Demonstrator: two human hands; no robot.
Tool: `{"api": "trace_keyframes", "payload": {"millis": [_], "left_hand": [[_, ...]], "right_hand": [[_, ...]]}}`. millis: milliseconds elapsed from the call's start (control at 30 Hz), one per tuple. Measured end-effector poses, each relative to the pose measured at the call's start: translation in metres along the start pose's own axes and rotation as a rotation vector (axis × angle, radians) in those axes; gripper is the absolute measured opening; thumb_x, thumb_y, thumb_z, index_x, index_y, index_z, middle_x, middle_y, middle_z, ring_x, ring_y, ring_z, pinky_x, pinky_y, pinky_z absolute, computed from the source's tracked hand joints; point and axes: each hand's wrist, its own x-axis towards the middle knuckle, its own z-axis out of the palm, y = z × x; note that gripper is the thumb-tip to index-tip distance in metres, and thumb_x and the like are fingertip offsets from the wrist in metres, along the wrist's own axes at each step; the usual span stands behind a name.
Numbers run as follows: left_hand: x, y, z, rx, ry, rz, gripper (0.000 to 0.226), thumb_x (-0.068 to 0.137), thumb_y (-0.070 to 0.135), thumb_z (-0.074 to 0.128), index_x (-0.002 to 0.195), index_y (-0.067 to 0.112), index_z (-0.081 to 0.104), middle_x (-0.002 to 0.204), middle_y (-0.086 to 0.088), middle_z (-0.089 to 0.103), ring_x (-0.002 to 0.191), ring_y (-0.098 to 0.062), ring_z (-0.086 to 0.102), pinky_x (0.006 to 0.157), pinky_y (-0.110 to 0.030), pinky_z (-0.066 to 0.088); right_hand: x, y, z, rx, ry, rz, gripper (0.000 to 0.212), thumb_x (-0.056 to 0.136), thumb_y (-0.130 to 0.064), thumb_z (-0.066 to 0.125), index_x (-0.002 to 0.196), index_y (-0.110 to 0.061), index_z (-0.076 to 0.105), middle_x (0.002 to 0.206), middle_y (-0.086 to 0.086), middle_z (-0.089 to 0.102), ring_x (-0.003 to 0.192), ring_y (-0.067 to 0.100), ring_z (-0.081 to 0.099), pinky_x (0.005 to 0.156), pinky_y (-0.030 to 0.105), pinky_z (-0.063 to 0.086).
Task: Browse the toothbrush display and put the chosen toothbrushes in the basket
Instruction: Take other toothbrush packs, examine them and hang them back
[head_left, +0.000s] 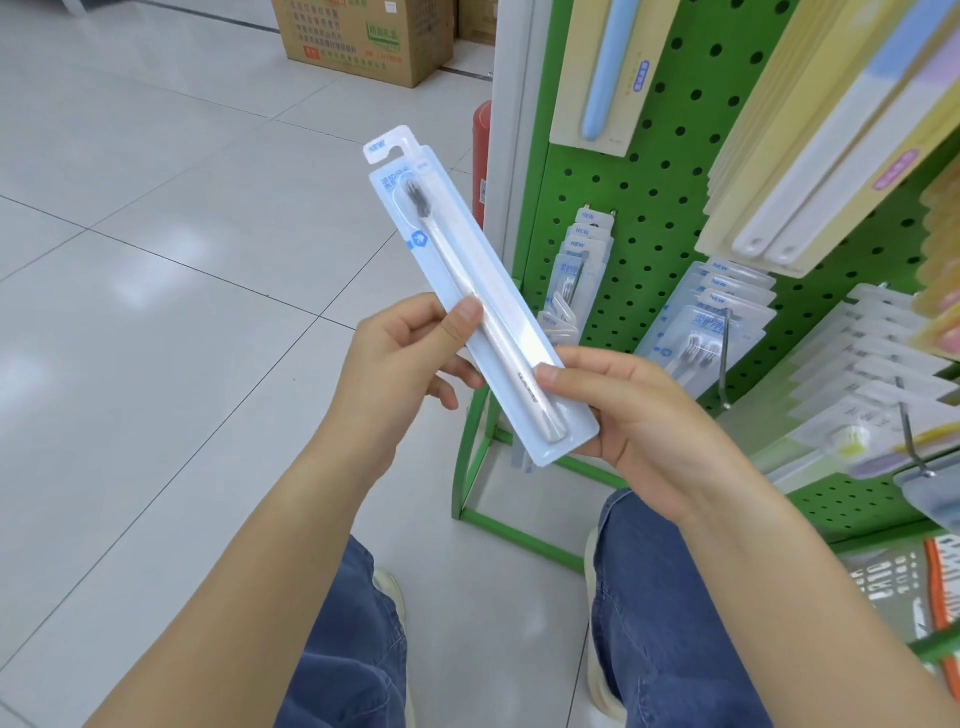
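Note:
A packaged toothbrush with a pale handle and dark bristles lies tilted in a light blue blister pack, head up and to the left. My left hand pinches its middle from the left, thumb on the front. My right hand grips the lower end, thumb on the handle. The green pegboard display stands to the right, hung with more toothbrush packs. A basket shows partly at the lower right edge.
Pale floor tiles spread to the left. A cardboard box sits at the top. A red cylinder stands behind the display's white post. Metal hooks stick out from the pegboard. My jeans-clad legs stand below.

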Motion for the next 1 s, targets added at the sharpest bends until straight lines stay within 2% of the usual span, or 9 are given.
{"api": "trace_keyframes", "payload": {"millis": [133, 400, 500, 600, 700, 800, 867, 933, 1000], "left_hand": [[0.002, 0.001, -0.002, -0.025, 0.054, -0.018, 0.017, 0.095, 0.023, 0.057, 0.090, 0.012, 0.069, 0.069, 0.007, 0.068, 0.052, -0.011, 0.058, 0.047, -0.019, 0.044], [0.003, 0.001, -0.002, -0.071, 0.091, -0.057, 0.015, 0.094, 0.025, 0.059, 0.093, 0.013, 0.068, 0.071, 0.007, 0.067, 0.053, -0.011, 0.060, 0.048, -0.019, 0.046], [0.003, 0.003, -0.002, -0.106, 0.067, -0.094, 0.015, 0.093, 0.024, 0.061, 0.100, 0.012, 0.067, 0.078, 0.003, 0.068, 0.060, -0.013, 0.065, 0.050, -0.020, 0.049], [0.002, 0.004, -0.002, -0.097, 0.037, -0.101, 0.015, 0.092, 0.025, 0.061, 0.098, 0.013, 0.068, 0.082, 0.001, 0.069, 0.065, -0.014, 0.066, 0.050, -0.021, 0.048], [0.001, 0.004, -0.002, -0.087, 0.049, -0.089, 0.016, 0.091, 0.027, 0.062, 0.091, 0.015, 0.071, 0.083, -0.001, 0.070, 0.062, -0.013, 0.063, 0.046, -0.020, 0.043], [0.001, 0.004, -0.002, -0.064, 0.074, -0.082, 0.017, 0.093, 0.025, 0.060, 0.091, 0.014, 0.073, 0.081, 0.000, 0.072, 0.060, -0.012, 0.061, 0.044, -0.019, 0.039], [0.002, 0.003, -0.002, -0.052, 0.084, -0.087, 0.018, 0.094, 0.026, 0.060, 0.090, 0.015, 0.073, 0.080, 0.001, 0.073, 0.054, -0.012, 0.057, 0.042, -0.018, 0.034], [0.002, 0.003, -0.002, -0.053, 0.069, -0.082, 0.018, 0.094, 0.027, 0.059, 0.090, 0.018, 0.074, 0.084, 0.001, 0.074, 0.049, -0.012, 0.053, 0.041, -0.018, 0.030], [0.002, 0.004, -0.003, -0.068, 0.005, -0.067, 0.018, 0.094, 0.028, 0.057, 0.092, 0.022, 0.074, 0.093, 0.000, 0.075, 0.046, -0.012, 0.050, 0.041, -0.017, 0.027]], "right_hand": [[0.002, 0.002, -0.001, 0.020, -0.027, 0.006, 0.023, 0.086, -0.015, 0.062, 0.106, -0.012, 0.073, 0.088, 0.006, 0.072, 0.074, 0.018, 0.066, 0.071, 0.029, 0.059], [0.004, 0.005, 0.008, -0.031, 0.026, -0.126, 0.021, 0.093, -0.010, 0.056, 0.103, -0.019, 0.073, 0.083, 0.000, 0.073, 0.070, 0.011, 0.066, 0.068, 0.025, 0.058], [0.003, 0.009, 0.014, -0.273, 0.179, -0.361, 0.024, 0.094, -0.015, 0.059, 0.102, -0.035, 0.070, 0.082, -0.002, 0.074, 0.071, 0.009, 0.063, 0.075, 0.038, 0.056], [0.002, 0.014, 0.019, -0.414, 0.237, -0.502, 0.026, 0.090, -0.029, 0.055, 0.099, -0.051, 0.067, 0.094, 0.007, 0.072, 0.084, 0.032, 0.063, 0.080, 0.050, 0.052], [0.001, 0.015, 0.021, -0.456, 0.249, -0.531, 0.030, 0.090, -0.032, 0.054, 0.101, -0.059, 0.064, 0.095, 0.021, 0.066, 0.085, 0.040, 0.059, 0.079, 0.056, 0.050], [-0.001, 0.013, 0.022, -0.456, 0.213, -0.507, 0.022, 0.090, -0.035, 0.054, 0.093, -0.051, 0.069, 0.089, 0.012, 0.069, 0.083, 0.035, 0.060, 0.076, 0.051, 0.053], [-0.001, 0.012, 0.022, -0.438, 0.219, -0.444, 0.028, 0.091, -0.046, 0.050, 0.081, -0.032, 0.072, 0.075, 0.011, 0.063, 0.069, 0.025, 0.055, 0.070, 0.046, 0.052], [0.000, 0.010, 0.022, -0.375, 0.219, -0.325, 0.045, 0.096, -0.052, 0.044, 0.082, -0.019, 0.071, 0.078, 0.013, 0.067, 0.072, 0.021, 0.063, 0.074, 0.050, 0.056], [0.001, 0.005, 0.019, -0.234, 0.137, -0.190, 0.036, 0.099, -0.044, 0.042, 0.088, -0.023, 0.070, 0.089, 0.005, 0.075, 0.082, 0.017, 0.070, 0.076, 0.040, 0.060]]}}
